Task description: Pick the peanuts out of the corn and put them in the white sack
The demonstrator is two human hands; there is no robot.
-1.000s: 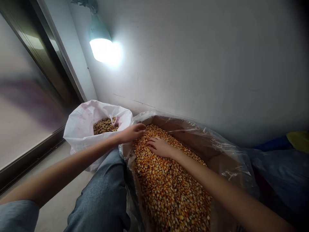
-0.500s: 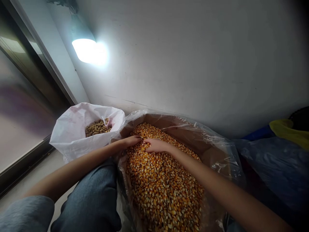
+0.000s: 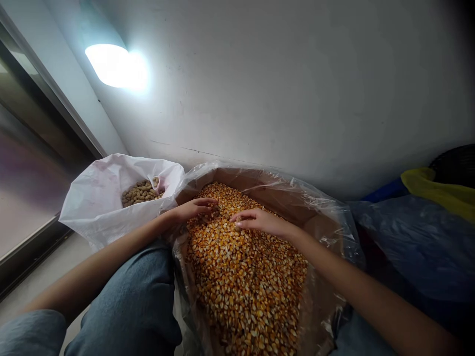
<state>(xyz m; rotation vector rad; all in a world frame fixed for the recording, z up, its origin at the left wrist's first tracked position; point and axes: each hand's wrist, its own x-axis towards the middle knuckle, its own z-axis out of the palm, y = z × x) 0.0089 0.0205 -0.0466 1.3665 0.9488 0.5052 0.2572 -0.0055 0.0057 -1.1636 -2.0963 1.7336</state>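
Observation:
Loose yellow-orange corn kernels (image 3: 245, 282) fill a box lined with clear plastic (image 3: 326, 202). Over the far left part of the corn is my left hand (image 3: 193, 207), its fingers stretched out and apart with a gap above the kernels. My right hand (image 3: 263, 221) hovers just above the middle of the corn, thumb and fingertips pinched around a small tan peanut (image 3: 238, 220). Left of the box stands a white woven sack (image 3: 100, 193) with its mouth spread wide. Unshelled peanuts (image 3: 140, 192) lie inside it.
A lit bulb (image 3: 111, 66) hangs at the upper left before the pale wall (image 3: 267, 89). On the right are a dark plastic bag (image 3: 408, 242), a yellow cloth-like piece (image 3: 434, 190) and a black basket (image 3: 456, 163). My knee (image 3: 137, 291) presses near the box.
My hands have drawn apart from where they nearly met in the corn. The right now holds a peanut, and the left fingers have spread. The view has shifted slightly right.

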